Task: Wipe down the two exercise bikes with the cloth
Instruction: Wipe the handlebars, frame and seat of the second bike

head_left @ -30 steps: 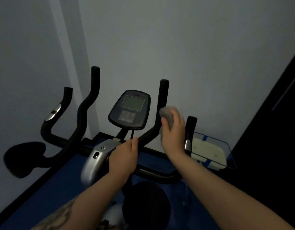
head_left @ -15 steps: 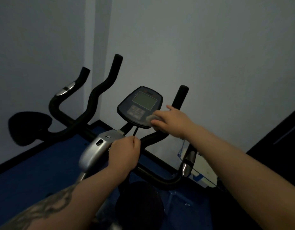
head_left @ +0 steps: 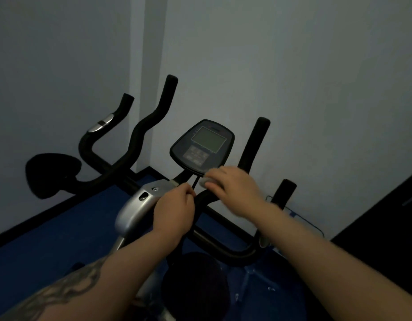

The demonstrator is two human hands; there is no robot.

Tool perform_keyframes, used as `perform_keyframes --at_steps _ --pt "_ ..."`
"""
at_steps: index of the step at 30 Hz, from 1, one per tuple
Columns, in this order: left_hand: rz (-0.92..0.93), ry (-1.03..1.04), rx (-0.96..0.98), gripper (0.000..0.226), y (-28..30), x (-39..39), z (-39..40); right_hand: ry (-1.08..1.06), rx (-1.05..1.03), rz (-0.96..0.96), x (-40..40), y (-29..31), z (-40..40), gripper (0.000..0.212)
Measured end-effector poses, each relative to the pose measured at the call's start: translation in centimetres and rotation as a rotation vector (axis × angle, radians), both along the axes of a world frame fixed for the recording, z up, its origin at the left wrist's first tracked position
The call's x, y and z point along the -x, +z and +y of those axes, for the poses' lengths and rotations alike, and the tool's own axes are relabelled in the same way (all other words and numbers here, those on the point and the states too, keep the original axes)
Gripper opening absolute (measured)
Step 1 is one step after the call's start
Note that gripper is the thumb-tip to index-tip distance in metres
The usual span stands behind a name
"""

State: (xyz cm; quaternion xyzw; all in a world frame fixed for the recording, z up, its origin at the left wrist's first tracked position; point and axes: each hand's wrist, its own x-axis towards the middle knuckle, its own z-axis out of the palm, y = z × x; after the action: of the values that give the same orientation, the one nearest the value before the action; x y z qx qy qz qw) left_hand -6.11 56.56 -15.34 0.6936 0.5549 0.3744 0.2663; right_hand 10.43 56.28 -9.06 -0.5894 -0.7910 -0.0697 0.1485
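One exercise bike stands right in front of me, with black handlebars (head_left: pixel 253 144), a dark console (head_left: pixel 201 147) with a grey screen, and a silver stem cover (head_left: pixel 135 205). My right hand (head_left: pixel 235 188) holds a small grey cloth (head_left: pixel 206 181) against the handlebar just below the console's lower edge. My left hand (head_left: pixel 175 209) grips the handlebar at the stem. The bike's black saddle (head_left: pixel 195 283) is below my arms. Only one bike is clearly seen.
Pale walls meet in a corner behind the bike, casting a dark saddle shadow (head_left: pixel 52 174). The floor (head_left: pixel 61 232) is blue. A clear tray (head_left: pixel 300 218) sits on the floor at the right, next to a dark panel (head_left: pixel 390 216).
My right hand with the cloth came down off the right upright grip and moved left to the bar under the console. My left hand kept its grip. The view shifted right.
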Motion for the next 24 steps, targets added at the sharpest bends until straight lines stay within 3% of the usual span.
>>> perform_keyframes --at_steps 4,10,13,17,20,22,24 --pt "-0.029 0.009 -0.013 0.022 -0.2 0.0 0.0 0.103 0.043 0.179 1.1 -1.0 -1.9 0.023" --pt "0.046 -0.065 0.070 0.022 1.2 -0.9 1.6 -0.126 -0.096 0.159 -2.8 1.9 -1.7 0.028" --pt "-0.086 -0.100 0.065 0.018 2.7 -2.7 2.8 -0.088 -0.062 0.199 -1.0 -0.2 -2.9 0.023" --pt "-0.004 -0.177 0.120 0.027 2.9 -4.6 3.2 -0.064 -0.133 0.210 -2.0 2.5 -1.4 0.026" --pt "0.036 -0.143 0.160 0.038 2.8 -4.6 3.4 -0.087 -0.398 -0.051 -3.5 6.4 1.5 0.024" --pt "0.082 -0.151 0.162 0.039 2.9 -4.5 3.3 -0.155 -0.332 -0.434 -4.1 7.1 3.1 0.029" --pt "0.097 -0.154 0.164 0.039 2.9 -4.5 3.1 -0.195 -0.157 -0.695 -3.4 6.0 3.7 0.034"
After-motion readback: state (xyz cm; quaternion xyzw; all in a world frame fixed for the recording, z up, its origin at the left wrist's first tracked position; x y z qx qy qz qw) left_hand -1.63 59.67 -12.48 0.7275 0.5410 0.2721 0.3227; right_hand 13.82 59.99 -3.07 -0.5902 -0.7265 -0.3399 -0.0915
